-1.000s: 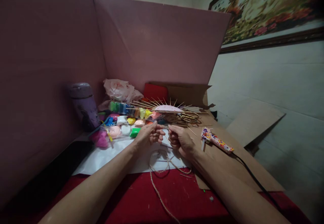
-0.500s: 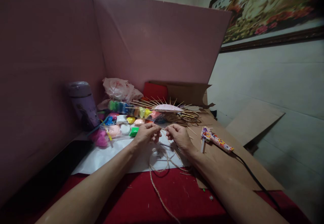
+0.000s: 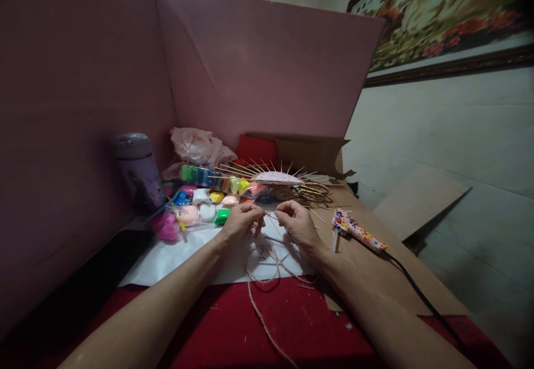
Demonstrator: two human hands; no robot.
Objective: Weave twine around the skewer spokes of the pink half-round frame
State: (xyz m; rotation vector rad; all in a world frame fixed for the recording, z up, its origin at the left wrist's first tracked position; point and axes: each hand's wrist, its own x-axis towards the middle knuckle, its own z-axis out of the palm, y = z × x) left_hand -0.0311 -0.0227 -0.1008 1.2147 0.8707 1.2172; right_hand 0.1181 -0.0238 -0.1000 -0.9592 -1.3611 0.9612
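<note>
The left hand (image 3: pixel 246 220) is pinching a thin strand (image 3: pixel 268 213), its end poking toward the right hand (image 3: pixel 295 223), whose thumb and finger are curling close; I cannot tell what they grip. Twine (image 3: pixel 263 326) is lying looped below them, coloured packets (image 3: pixel 207 212) sitting left, a glue gun (image 3: pixel 364 235) right, a spiked half-disc (image 3: pixel 278 177) beyond.

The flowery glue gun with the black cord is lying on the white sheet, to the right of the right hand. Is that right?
Not quite: the head view shows the flowery glue gun lying on the brown cardboard, not on the white sheet. It does have a black cord and is to the right of the right hand.
</note>
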